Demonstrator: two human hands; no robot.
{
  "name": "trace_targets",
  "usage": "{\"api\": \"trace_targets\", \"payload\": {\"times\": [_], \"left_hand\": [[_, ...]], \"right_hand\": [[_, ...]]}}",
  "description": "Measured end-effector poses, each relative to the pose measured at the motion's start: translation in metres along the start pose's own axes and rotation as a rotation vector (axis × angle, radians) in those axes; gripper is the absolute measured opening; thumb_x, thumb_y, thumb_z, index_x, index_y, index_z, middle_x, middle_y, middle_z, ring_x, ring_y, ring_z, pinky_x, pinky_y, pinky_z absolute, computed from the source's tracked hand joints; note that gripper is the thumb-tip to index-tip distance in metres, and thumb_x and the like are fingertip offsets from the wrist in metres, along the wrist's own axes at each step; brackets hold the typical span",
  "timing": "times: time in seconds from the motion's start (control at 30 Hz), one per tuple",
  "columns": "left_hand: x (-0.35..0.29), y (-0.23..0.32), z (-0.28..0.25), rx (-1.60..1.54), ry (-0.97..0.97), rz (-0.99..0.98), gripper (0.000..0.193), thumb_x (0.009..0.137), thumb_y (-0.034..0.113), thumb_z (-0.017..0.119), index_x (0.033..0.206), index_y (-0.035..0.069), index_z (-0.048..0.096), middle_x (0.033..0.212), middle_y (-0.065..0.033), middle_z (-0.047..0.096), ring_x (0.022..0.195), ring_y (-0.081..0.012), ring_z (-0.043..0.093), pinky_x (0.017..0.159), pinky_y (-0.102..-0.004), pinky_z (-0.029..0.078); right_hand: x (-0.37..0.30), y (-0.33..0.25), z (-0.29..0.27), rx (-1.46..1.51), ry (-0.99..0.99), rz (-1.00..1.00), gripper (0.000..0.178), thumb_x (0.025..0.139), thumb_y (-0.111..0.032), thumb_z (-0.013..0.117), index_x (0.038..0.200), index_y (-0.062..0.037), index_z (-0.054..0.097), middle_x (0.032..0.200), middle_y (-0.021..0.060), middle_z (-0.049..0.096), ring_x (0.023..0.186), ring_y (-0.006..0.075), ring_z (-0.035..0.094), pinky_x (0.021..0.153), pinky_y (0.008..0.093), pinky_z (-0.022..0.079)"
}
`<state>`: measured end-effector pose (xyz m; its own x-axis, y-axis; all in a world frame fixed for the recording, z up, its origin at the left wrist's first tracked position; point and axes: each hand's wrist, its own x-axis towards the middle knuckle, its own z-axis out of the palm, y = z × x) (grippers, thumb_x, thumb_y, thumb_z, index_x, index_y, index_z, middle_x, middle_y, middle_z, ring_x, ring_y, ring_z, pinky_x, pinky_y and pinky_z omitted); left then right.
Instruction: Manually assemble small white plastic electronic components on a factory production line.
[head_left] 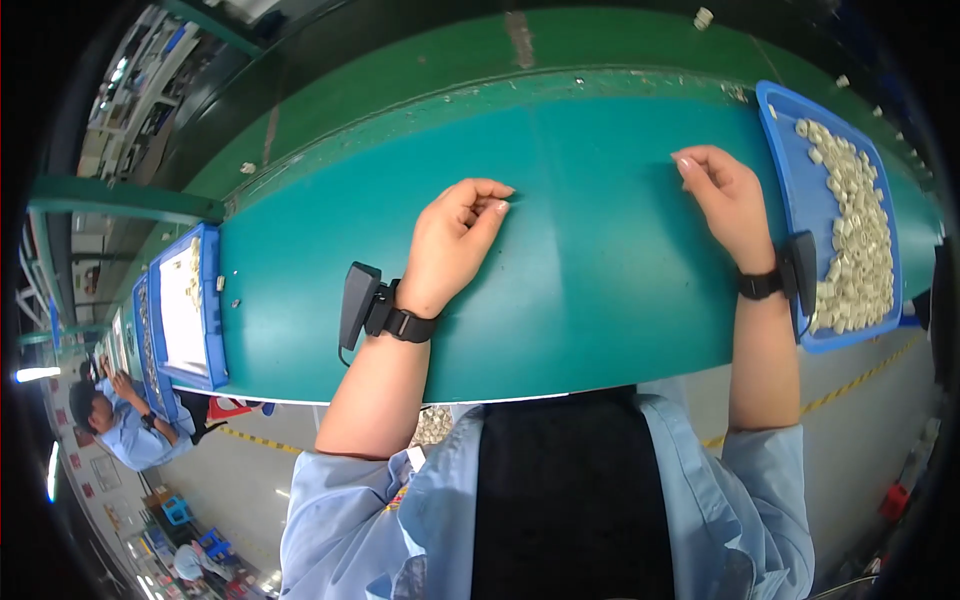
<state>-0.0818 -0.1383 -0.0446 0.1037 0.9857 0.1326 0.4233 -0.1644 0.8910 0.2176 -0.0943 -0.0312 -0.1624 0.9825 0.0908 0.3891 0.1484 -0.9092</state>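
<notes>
Over the green work surface, my left hand is held with its fingers curled and the thumb close to the index fingertip. Anything between those tips is too small to make out. My right hand is also closed, thumb and index fingertip pressed together, and what they hold, if anything, is hidden. It is nearest to a blue tray at the right, heaped with small cream-coloured cylindrical parts. Each wrist wears a black strap with a dark box on it.
At the left end stands another blue tray with a white sheet and some cream parts. Small dark bits lie beside it. Loose parts are scattered beyond the far edge. A co-worker in light blue is at the far left.
</notes>
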Motion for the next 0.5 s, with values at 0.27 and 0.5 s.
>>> {"api": "trace_targets", "payload": {"times": [0.27, 0.5], "left_hand": [[0.001, 0.004, 0.004, 0.187, 0.050, 0.152, 0.018, 0.077, 0.007, 0.061, 0.095, 0.006, 0.061, 0.074, -0.0076, 0.057, 0.068, -0.0178, 0.057, 0.062, -0.0283, 0.047], [-0.001, 0.006, -0.005, 0.053, 0.039, 0.079, 0.017, 0.077, 0.011, 0.062, 0.092, 0.005, 0.062, 0.077, -0.0090, 0.059, 0.074, -0.0216, 0.057, 0.068, -0.0311, 0.047]], "right_hand": [[-0.013, -0.005, 0.004, 0.001, -0.027, -0.065, 0.018, 0.088, -0.015, 0.056, 0.095, 0.0005, 0.060, 0.075, -0.0021, 0.056, 0.068, 0.0044, 0.051, 0.061, 0.0175, 0.040], [-0.007, -0.001, 0.006, -0.069, -0.014, -0.108, 0.018, 0.088, -0.016, 0.055, 0.094, 0.0004, 0.060, 0.073, -0.0020, 0.056, 0.066, 0.0044, 0.049, 0.060, 0.0175, 0.040]]}}
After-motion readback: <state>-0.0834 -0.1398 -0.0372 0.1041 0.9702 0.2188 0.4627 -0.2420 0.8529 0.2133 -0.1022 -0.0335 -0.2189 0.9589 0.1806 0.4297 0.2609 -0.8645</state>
